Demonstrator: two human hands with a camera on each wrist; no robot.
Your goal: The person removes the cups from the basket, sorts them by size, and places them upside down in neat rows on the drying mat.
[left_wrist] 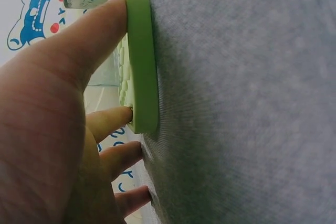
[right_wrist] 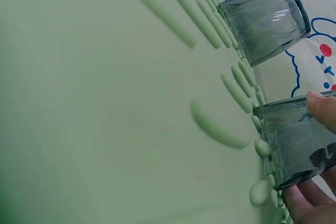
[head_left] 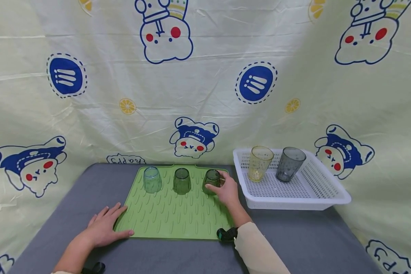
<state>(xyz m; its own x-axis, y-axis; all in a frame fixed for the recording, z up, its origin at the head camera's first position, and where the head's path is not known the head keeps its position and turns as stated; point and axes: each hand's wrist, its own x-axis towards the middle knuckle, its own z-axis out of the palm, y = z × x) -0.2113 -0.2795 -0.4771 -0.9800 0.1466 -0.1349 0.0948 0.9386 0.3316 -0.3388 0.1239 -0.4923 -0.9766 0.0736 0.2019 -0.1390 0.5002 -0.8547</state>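
Note:
My right hand (head_left: 228, 190) grips a dark grey-green glass (head_left: 210, 182) at the back right of a green ridged mat (head_left: 178, 224). In the right wrist view, thumb and fingers hold that glass (right_wrist: 299, 140) from opposite sides, its end right at the mat's ridges. A similar dark glass (head_left: 182, 181) stands in the middle of the back row, with a blue-green glass (head_left: 152, 180) to its left. My left hand (head_left: 104, 226) rests with spread fingers at the mat's front left corner; the left wrist view has the thumb and one fingertip against the mat's edge (left_wrist: 140, 61).
Right of the mat is a white perforated basket (head_left: 294, 203). Inside it stand a yellowish glass (head_left: 259, 163) and a grey glass (head_left: 290, 164), both leaning. A grey cloth (head_left: 294, 236) covers the table, and a printed curtain (head_left: 212, 87) hangs behind it.

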